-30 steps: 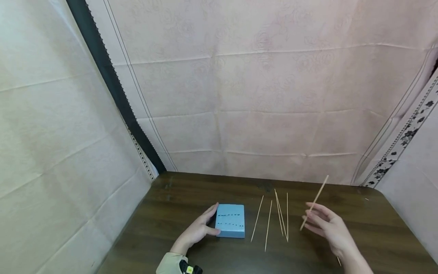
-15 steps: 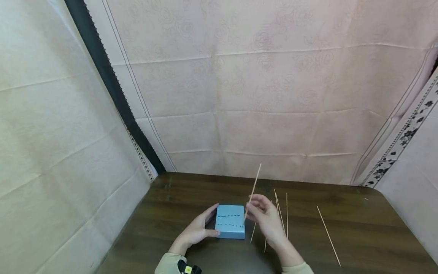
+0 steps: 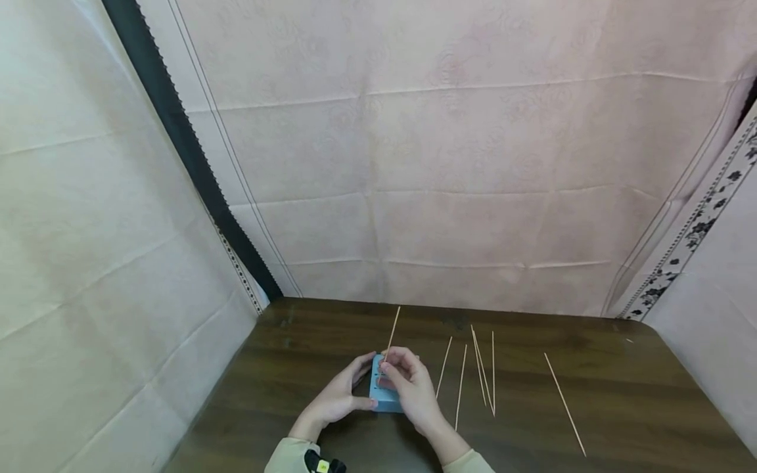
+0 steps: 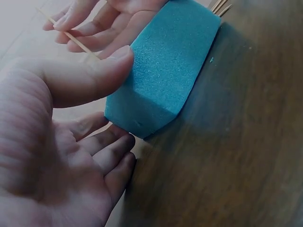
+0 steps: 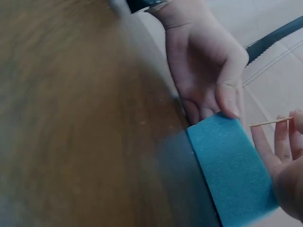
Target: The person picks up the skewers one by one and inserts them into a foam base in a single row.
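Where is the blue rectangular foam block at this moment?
In the head view, the block lies on the brown wooden table, held by the left hand at its left edge, left of the loose thin wooden sticks.

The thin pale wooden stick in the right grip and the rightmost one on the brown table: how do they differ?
The held stick is pinched by the right grip; the rightmost stick is untouched. The held stick tilts upward, the rightmost stick lies flat on the table. Both are thin.
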`<state>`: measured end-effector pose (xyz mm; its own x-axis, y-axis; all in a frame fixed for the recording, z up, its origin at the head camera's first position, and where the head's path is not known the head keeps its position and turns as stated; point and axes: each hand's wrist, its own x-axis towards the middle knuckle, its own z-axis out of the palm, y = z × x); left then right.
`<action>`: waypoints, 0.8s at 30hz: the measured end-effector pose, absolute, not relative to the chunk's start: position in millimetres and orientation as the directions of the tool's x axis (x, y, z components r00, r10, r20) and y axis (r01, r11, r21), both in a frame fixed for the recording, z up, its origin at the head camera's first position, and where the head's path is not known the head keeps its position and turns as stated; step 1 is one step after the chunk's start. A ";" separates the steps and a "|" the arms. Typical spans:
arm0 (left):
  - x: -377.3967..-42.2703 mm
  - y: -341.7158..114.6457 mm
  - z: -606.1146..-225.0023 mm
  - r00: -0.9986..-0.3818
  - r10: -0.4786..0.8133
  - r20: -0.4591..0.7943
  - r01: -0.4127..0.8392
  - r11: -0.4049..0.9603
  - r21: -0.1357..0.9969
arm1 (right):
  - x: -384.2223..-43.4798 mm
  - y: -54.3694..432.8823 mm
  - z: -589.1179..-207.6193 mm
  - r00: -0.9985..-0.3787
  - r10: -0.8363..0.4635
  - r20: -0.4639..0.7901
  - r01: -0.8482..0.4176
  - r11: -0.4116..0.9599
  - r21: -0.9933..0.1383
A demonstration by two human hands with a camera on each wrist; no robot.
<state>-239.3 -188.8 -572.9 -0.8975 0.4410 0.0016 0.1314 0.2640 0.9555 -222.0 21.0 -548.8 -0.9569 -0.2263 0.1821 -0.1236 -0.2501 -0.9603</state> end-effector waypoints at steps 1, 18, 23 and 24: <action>-239.3 -189.1 -573.2 -0.896 0.443 0.000 0.131 0.264 0.956 | -221.9 19.9 -550.2 -0.956 -0.230 0.181 -0.122 -0.252 -0.960; -237.7 -188.8 -565.9 -0.895 0.446 0.010 0.147 0.274 0.950 | -222.3 18.9 -551.6 -0.926 -0.288 0.244 -0.209 -0.149 -0.967; -237.7 -188.7 -566.5 -0.895 0.447 0.011 0.151 0.279 0.949 | -223.3 18.0 -554.4 -0.918 -0.295 0.266 -0.242 -0.116 -0.963; -238.1 -189.0 -567.2 -0.894 0.448 0.011 0.150 0.277 0.949 | -223.6 17.7 -555.0 -0.915 -0.297 0.272 -0.251 -0.107 -0.962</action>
